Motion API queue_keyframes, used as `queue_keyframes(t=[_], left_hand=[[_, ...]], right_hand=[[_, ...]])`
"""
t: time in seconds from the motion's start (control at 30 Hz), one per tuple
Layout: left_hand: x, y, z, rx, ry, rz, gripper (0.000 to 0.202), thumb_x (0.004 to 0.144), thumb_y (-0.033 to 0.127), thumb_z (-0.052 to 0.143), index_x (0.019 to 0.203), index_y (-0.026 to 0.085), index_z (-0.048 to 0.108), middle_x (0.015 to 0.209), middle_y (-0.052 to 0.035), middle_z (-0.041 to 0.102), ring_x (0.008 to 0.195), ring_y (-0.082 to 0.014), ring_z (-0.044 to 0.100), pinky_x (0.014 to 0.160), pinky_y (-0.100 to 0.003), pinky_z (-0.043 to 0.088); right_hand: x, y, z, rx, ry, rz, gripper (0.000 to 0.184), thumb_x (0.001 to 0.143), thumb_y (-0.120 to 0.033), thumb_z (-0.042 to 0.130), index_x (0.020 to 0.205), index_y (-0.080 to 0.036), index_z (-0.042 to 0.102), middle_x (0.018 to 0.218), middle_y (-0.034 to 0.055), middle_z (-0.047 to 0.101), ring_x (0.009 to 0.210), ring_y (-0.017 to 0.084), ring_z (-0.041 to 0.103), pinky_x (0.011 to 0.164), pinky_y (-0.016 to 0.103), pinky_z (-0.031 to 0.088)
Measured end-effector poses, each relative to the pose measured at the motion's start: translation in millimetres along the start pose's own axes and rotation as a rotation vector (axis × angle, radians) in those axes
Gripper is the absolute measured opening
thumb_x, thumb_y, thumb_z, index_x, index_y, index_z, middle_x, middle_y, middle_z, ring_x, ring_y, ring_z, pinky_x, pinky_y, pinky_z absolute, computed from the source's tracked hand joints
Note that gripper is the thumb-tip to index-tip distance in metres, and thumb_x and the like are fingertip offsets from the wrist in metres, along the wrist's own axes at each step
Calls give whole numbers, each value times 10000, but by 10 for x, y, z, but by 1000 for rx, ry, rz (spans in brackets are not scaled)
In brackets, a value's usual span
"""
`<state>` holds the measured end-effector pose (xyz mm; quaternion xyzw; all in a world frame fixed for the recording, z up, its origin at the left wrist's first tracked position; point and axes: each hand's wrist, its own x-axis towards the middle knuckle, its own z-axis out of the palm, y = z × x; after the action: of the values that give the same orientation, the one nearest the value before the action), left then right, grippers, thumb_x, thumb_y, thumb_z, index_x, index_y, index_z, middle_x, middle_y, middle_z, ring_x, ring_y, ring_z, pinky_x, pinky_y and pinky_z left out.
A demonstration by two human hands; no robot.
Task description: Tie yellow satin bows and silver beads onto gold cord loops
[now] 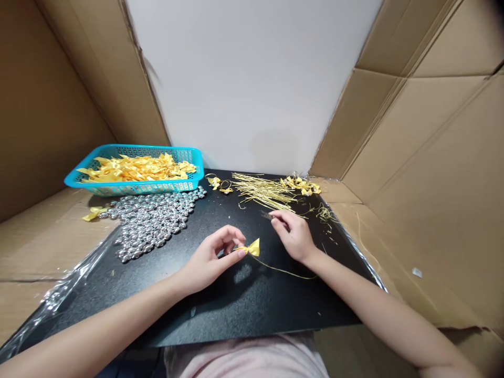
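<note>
My left hand (218,257) pinches a small yellow ribbon bow (253,247) between thumb and fingers, above the black tabletop. From the bow a thin gold cord (281,271) trails right, passing toward my right forearm. My right hand (292,234) is closed around a small dark tool with a pointed metal tip (266,214); most of it is hidden in the fingers, so its kind is unclear. Just beyond that hand lies a bundle of cut gold cords (263,190).
A blue plastic basket (136,186) of yellow bows stands at the back left. Many silver beads (153,223) spread before it. Bows with cord loops (303,185) lie back right, near loose cord scraps (325,212). Cardboard walls (433,173) flank the black table (236,325).
</note>
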<state>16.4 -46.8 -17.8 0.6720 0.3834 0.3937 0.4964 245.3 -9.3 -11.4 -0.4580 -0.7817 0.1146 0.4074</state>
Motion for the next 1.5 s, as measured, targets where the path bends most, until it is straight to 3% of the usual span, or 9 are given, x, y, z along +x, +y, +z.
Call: queue_keyframes(t=[0.33,0.57,0.8,0.97,1.07,1.17,1.3,1.43,1.5], left_hand=[[7,90,-8,-28,-1,-90,165,821,304,607,842,195,730,800,-12,673,762,-155,571,752,-269,420],[14,4,-9,-138,8,-194,286,679,303,764,947,209,729,871,-22,721,754,-159,617,684,-245,463],[71,138,-105,95,120,-106,199,753,376,683,829,208,758,801,-39,749,755,-185,655,712,-261,503],[371,661,-266,238,205,27,226,713,431,697,750,217,759,716,-31,736,670,-178,638,611,-251,500],[647,1096,-244,248,212,91,298,623,374,793,874,217,758,719,-20,724,657,-168,638,569,-245,480],[884,1476,-192,150,209,172,327,601,254,825,909,176,751,684,-15,689,675,-147,643,635,-253,491],[1034,1797,-375,36,363,320,211,762,259,711,842,64,731,749,-44,676,661,-66,589,723,-258,456],[1031,1813,-844,72,537,254,384,937,207,385,1130,-55,589,840,-20,579,916,-105,584,792,-326,323],[1010,1690,-1042,54,585,173,352,874,231,555,1120,-17,601,863,-11,600,842,-77,558,770,-274,324]], right_hand=[[1016,930,234,-307,-109,232,125,854,-227,567,892,-132,640,1004,123,599,983,245,538,882,361,405],[1052,966,341,-369,-156,298,157,867,-274,577,892,-167,689,1064,110,579,1089,265,467,939,412,335],[1030,875,303,-281,-158,360,173,871,-282,572,898,-171,703,1118,121,590,1155,296,438,988,503,274],[880,480,51,-15,-204,288,371,932,-430,460,1148,-174,619,1203,128,579,1181,250,473,981,419,353],[615,100,-137,527,-555,127,565,955,-589,234,1244,-211,539,1015,76,664,932,174,624,809,331,467],[332,-139,-318,1096,-816,139,483,797,-618,590,977,-169,594,636,-20,588,579,128,579,619,287,469],[99,-54,-568,1203,-566,315,342,859,-479,597,727,-171,533,465,-123,289,378,37,241,493,215,358],[-31,191,-792,1045,-336,391,380,827,-518,613,683,-178,525,466,-124,253,390,40,198,501,220,366],[-92,253,-870,932,-299,400,387,817,-536,614,682,-179,549,454,-115,292,387,50,280,531,237,403]])
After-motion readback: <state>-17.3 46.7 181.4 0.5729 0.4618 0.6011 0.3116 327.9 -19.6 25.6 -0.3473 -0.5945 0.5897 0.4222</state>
